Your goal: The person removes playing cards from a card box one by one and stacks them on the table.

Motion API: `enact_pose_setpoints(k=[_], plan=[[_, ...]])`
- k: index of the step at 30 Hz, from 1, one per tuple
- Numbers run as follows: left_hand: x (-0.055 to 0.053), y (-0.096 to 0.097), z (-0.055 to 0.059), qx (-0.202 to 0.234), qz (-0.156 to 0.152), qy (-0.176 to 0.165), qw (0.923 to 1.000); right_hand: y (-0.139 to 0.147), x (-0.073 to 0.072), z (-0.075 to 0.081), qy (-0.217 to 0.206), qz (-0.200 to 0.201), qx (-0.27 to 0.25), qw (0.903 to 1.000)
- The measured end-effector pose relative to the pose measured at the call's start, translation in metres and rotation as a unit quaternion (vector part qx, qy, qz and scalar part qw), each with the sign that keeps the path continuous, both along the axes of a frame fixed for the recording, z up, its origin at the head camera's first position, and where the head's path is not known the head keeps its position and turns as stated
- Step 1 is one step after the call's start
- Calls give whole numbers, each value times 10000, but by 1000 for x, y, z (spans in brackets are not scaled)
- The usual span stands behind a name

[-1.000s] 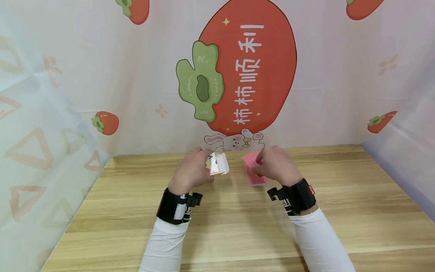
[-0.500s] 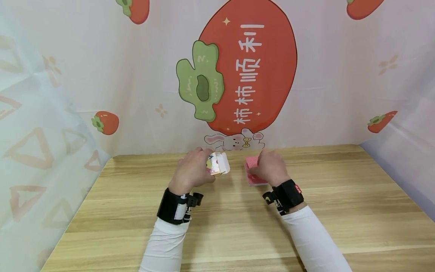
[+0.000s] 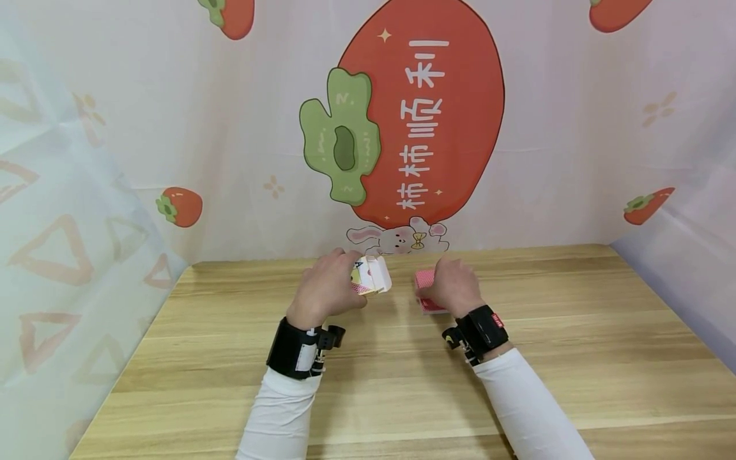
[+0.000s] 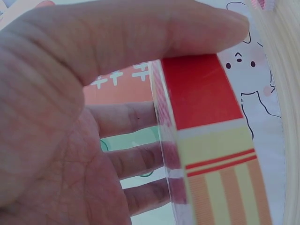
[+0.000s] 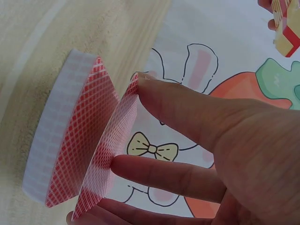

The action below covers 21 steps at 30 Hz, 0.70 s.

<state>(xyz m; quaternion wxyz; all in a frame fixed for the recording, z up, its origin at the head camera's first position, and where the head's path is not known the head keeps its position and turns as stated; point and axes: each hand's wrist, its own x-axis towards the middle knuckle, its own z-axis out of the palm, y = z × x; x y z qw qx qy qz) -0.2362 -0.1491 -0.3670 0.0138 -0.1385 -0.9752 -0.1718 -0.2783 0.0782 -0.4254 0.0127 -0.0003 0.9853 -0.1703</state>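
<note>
My left hand (image 3: 328, 287) grips a playing card box (image 3: 368, 276) with its white end flap standing out toward the right. In the left wrist view the thumb lies along the red, cream and striped side of the box (image 4: 206, 98), with several fingers behind it. On the table, a deck of cards (image 5: 77, 126) with red-checked backs lies under my right hand (image 3: 457, 287). That hand holds a card (image 5: 110, 145) tilted over the deck, thumb at one corner and fingers along its back and far edge.
The wooden table (image 3: 397, 396) runs back to a printed cloth (image 3: 552, 160) with persimmons and a bunny. Cloth also hangs at the left and right sides. Each wrist wears a black camera band (image 3: 485, 329).
My right hand has moved slightly left and toward me with the card, which stuck out past the deck's far edge and now sits over the deck. The left hand has barely moved.
</note>
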Motion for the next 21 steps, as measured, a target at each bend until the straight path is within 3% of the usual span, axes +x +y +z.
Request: enact_pose_setpoints(k=[10,21], plan=[[0,0,0,-7,-13,-12,10000,1,-1,-4,171,119,89,9997],[0,2,1,-28,-52,-35,10000,0,-2,-6,37,71,143,9999]])
